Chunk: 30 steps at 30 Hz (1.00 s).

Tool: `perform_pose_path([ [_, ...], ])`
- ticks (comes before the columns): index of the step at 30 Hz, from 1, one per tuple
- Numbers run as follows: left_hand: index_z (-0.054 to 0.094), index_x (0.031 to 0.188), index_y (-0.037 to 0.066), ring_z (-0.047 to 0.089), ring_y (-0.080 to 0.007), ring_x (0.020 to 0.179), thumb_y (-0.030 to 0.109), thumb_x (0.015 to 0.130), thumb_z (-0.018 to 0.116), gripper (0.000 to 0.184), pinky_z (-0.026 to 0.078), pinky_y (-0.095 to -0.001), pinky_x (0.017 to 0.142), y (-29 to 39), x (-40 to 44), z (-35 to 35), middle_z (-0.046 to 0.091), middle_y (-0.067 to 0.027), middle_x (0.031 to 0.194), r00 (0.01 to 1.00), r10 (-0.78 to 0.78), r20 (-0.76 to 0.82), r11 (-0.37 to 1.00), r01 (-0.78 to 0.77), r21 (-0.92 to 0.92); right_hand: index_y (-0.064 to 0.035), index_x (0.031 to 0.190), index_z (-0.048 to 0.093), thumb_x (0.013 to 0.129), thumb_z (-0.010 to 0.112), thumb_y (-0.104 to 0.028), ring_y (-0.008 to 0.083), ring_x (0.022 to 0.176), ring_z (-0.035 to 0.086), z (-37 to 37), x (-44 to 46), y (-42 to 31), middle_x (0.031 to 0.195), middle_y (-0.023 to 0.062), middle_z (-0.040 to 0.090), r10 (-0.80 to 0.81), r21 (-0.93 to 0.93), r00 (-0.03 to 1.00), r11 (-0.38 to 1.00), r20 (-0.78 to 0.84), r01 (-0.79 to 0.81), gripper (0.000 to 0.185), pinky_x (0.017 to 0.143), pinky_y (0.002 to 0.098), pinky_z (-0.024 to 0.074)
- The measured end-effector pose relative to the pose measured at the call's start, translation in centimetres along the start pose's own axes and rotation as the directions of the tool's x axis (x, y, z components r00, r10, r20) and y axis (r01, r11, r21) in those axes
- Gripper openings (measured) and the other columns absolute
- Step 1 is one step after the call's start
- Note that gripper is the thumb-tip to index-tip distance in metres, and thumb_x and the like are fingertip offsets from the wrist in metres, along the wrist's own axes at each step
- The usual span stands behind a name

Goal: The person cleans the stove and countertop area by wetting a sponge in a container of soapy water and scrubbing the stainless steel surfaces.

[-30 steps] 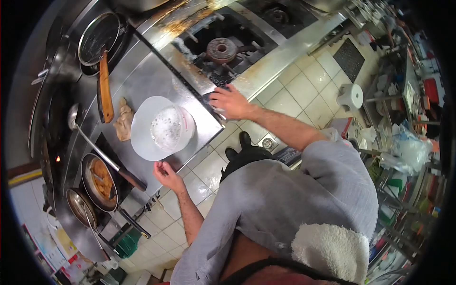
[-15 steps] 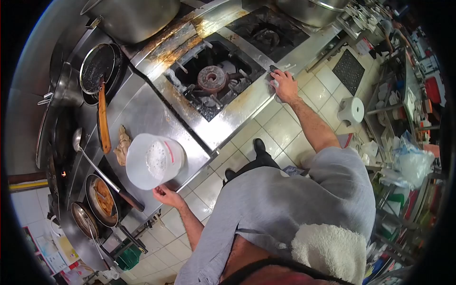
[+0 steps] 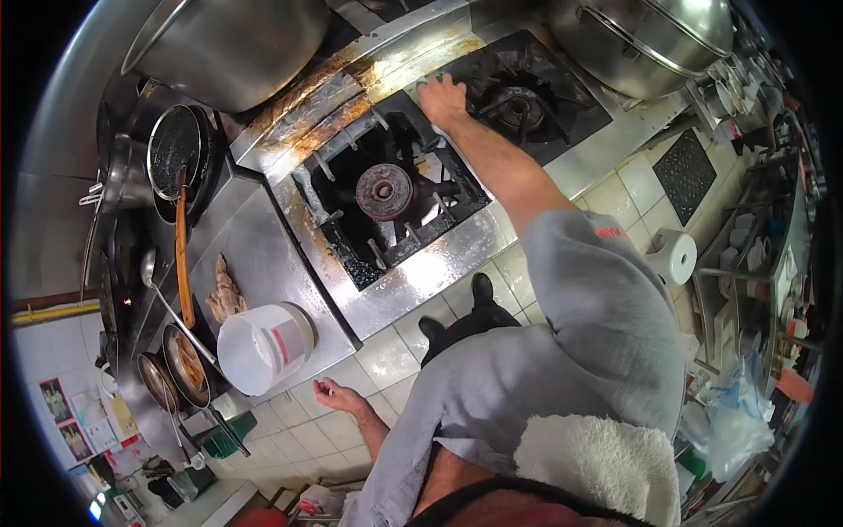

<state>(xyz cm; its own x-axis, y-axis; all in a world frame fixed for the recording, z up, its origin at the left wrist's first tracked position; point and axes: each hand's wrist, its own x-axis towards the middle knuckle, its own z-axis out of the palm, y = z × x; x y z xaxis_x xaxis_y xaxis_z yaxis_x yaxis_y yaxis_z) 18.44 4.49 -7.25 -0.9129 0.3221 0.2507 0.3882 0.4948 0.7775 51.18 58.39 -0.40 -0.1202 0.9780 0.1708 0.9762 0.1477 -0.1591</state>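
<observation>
My right hand [image 3: 443,98] presses down on the steel strip between the two burners, its fingers bent over something I cannot make out; a bit of white shows by the palm. Beside it lies the near gas burner [image 3: 385,191] with its black grate, wet and streaked with foam. My left hand [image 3: 341,395] hangs low past the counter edge, empty, with fingers loosely bent and apart. The white plastic bucket [image 3: 285,342] stands on the steel counter close by, apart from that hand.
A crumpled cloth [image 3: 226,288] lies behind the bucket. Frying pans, one with a wooden handle [image 3: 183,255], and a ladle [image 3: 176,303] crowd the left. Large steel pots [image 3: 228,53] stand at the back. A white stool [image 3: 674,256] is on the tiled floor.
My right hand has moved from the stove's front edge back to the strip between the burners. My left hand has dropped away from the bucket. The whole view has shifted.
</observation>
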Motion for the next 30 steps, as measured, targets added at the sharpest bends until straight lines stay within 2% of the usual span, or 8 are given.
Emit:
perform_pose_path([
  [8, 0.05, 0.116, -0.005, 0.049, -0.0219, 0.091, 0.016, 0.087, 0.057, 0.036, 0.041, -0.034, 0.082, -3.5, -0.8, 1.2, 0.05, -0.015, 0.105, 0.967, -0.008, 0.254, 0.981, -0.042, 0.188, -0.0197, 0.102, 0.067, 0.085, 0.049, -0.021, 0.026, 0.113, 0.047, -2.7, -2.3, -0.3, 0.114, 0.0026, 0.058, 0.02, -0.127, 0.967, 0.992, 0.255, 0.014, 0.025, 0.078, 0.0541, 0.0416],
  [11, 0.05, 0.114, -0.006, 0.051, -0.0202, 0.086, 0.017, 0.086, 0.059, 0.037, 0.043, -0.0324, 0.077, -8.2, -1.4, 1.2, 0.053, -0.0132, 0.099, 0.935, -0.137, 0.327, 0.988, 0.107, 0.107, -0.0125, 0.094, 0.067, 0.08, 0.052, -0.02, 0.0265, 0.104, 0.05, -4.0, -9.5, 2.3, 0.106, 0.0038, 0.059, -0.063, -0.114, 0.989, 0.99, 0.135, 0.078, 0.022, 0.073, 0.0505, 0.0448],
  [16, 0.05, 0.112, -0.007, 0.053, -0.0169, 0.075, 0.017, 0.086, 0.06, 0.037, 0.044, -0.0294, 0.067, -12.5, -3.7, 0.7, 0.055, -0.0098, 0.088, 0.874, -0.222, 0.433, 0.974, 0.179, 0.138, -0.0143, 0.098, 0.064, 0.075, 0.063, -0.014, 0.0272, 0.101, 0.051, -4.6, -17.6, 7.5, 0.106, 0.0063, 0.052, -0.118, 0.321, 0.993, 0.941, 0.027, 0.103, 0.023, 0.083, 0.0399, 0.046],
  [18, 0.048, 0.112, -0.005, 0.052, -0.0144, 0.066, 0.019, 0.085, 0.06, 0.038, 0.043, -0.0281, 0.054, -16.3, -3.9, 1.5, 0.054, -0.0084, 0.083, 0.633, -0.362, 0.684, 0.914, 0.385, 0.127, -0.0161, 0.101, 0.063, 0.075, 0.071, -0.023, 0.0284, 0.103, 0.05, -5.7, -19.6, 7.4, 0.106, 0.0075, 0.049, -0.144, 0.666, 0.99, 0.737, -0.011, 0.115, 0.029, 0.088, 0.0369, 0.0409],
  [21, 0.047, 0.113, 0.001, 0.052, -0.0135, 0.058, 0.023, 0.086, 0.061, 0.038, 0.038, -0.0273, 0.042, -16.1, -3.5, 2.1, 0.054, -0.0058, 0.08, 0.336, -0.464, 0.819, 0.825, 0.5, 0.262, -0.0185, 0.105, 0.062, 0.074, 0.071, -0.028, 0.0273, 0.104, 0.047, -6.8, -22.8, 6.6, 0.108, 0.0081, 0.047, -0.155, 0.633, 0.986, 0.77, 0.062, 0.081, 0.034, 0.088, 0.0437, 0.0376],
  [23, 0.048, 0.111, 0.006, 0.053, -0.014, 0.059, 0.025, 0.086, 0.06, 0.033, 0.037, -0.0256, 0.042, -16.5, -3.0, 3.5, 0.055, -0.0034, 0.081, 0.187, -0.469, 0.863, 0.793, 0.519, 0.318, -0.0195, 0.113, 0.058, 0.071, 0.072, -0.034, 0.0269, 0.106, 0.046, -7.1, -23.8, 6.6, 0.105, 0.009, 0.048, -0.183, 0.221, 0.983, 0.959, 0.015, 0.176, 0.046, 0.084, 0.0465, 0.0373],
  [26, 0.05, 0.109, 0.007, 0.054, -0.0135, 0.063, 0.026, 0.087, 0.059, 0.03, 0.038, -0.0247, 0.046, -11.3, -3.7, 4.4, 0.055, -0.0025, 0.081, 0.317, -0.464, 0.828, 0.859, 0.39, 0.332, -0.0239, 0.119, 0.054, 0.07, 0.069, -0.04, 0.0272, 0.107, 0.044, -7.8, -24.2, 4.7, 0.107, 0.0086, 0.049, 0.255, 0.168, 0.967, 0.954, -0.013, -0.25, 0.053, 0.081, 0.0489, 0.0342],
  [30, 0.051, 0.107, 0.008, 0.054, -0.0132, 0.066, 0.026, 0.087, 0.059, 0.028, 0.038, -0.0247, 0.049, -7.4, -4.6, 6.3, 0.055, -0.0015, 0.081, 0.299, -0.413, 0.86, 0.894, 0.316, 0.319, -0.0219, 0.122, 0.051, 0.078, 0.059, -0.045, 0.0304, 0.111, 0.043, -6.4, -26.1, 1.7, 0.115, 0.0087, 0.049, 0.11, -0.034, 0.972, 0.992, -0.206, -0.12, 0.05, 0.086, 0.0528, 0.0334],
])
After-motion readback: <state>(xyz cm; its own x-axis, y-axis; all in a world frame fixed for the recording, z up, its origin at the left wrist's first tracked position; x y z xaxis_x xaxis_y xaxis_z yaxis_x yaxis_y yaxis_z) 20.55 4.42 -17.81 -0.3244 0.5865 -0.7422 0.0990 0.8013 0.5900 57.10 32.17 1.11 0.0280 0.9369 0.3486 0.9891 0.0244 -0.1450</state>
